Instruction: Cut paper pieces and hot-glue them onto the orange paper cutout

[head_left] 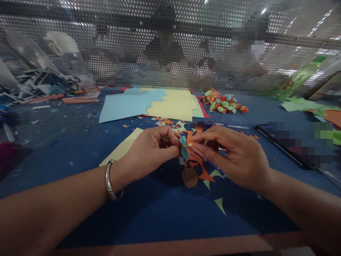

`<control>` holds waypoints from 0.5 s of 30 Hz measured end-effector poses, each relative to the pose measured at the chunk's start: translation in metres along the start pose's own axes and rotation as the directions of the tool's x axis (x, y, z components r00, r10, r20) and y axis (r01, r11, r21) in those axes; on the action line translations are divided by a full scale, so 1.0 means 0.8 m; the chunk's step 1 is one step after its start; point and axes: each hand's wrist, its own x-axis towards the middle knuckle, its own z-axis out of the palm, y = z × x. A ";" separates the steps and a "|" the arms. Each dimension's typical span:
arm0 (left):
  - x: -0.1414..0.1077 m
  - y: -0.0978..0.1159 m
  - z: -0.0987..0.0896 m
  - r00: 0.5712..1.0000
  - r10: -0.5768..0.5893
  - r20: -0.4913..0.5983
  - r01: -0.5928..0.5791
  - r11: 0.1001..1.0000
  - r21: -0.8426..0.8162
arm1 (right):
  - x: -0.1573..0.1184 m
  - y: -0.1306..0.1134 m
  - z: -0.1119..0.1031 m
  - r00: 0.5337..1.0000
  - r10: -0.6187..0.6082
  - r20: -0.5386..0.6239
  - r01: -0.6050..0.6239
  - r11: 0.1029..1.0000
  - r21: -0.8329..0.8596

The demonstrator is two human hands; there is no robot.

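Observation:
A small folded blue paper piece (pixel 184 152) is pinched between the thumb and fingers of my left hand (pixel 151 145). My right hand (pixel 237 156) is closed just to its right, thumb and forefinger near a tiny pale bit at the paper's edge; what they hold, if anything, is too small to make out. Below the fingers lie an orange paper scrap (pixel 205 172) full of cut-outs and a round brown disc (pixel 189 177). A slim blue stick, perhaps a pen (pixel 217 168), runs partly under my right hand.
Coloured paper sheets (pixel 128 105) lie ahead, beside a pile of small folded paper pieces (pixel 223 103). A phone (pixel 285 145) and green bottle (pixel 301 78) are at right. A clear bottle (pixel 80 67) stands left. Behind is a perforated metal screen (pixel 119 46), with people beyond.

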 end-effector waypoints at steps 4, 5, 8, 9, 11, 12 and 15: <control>-0.001 0.000 0.001 0.998 0.016 -0.060 -0.018 1.000 -0.018 | 0.002 -0.003 0.000 0.999 0.033 -0.043 -0.032 0.999 0.003; -0.002 0.000 0.001 0.997 0.017 -0.070 -0.018 1.000 -0.016 | 0.002 -0.003 0.001 0.998 0.043 -0.040 -0.043 0.999 0.014; -0.004 0.002 0.002 0.995 0.028 -0.096 -0.026 0.999 0.021 | 0.002 -0.004 0.004 0.997 0.068 -0.025 -0.067 0.997 0.042; -0.004 0.002 0.002 0.994 0.036 -0.103 -0.031 0.999 0.044 | 0.002 -0.005 0.005 0.997 0.068 -0.022 -0.067 0.996 0.050; -0.005 0.003 0.003 0.993 0.049 -0.110 -0.040 0.996 0.082 | 0.002 -0.006 0.006 0.998 0.059 -0.019 -0.058 0.996 0.062; -0.005 0.004 0.003 0.992 0.054 -0.111 -0.044 0.995 0.092 | 0.002 -0.006 0.007 0.999 0.050 -0.018 -0.049 0.996 0.069; -0.007 0.004 0.005 0.992 0.066 -0.111 -0.057 0.995 0.079 | 0.003 -0.007 0.008 1.000 0.022 -0.020 -0.020 0.997 0.075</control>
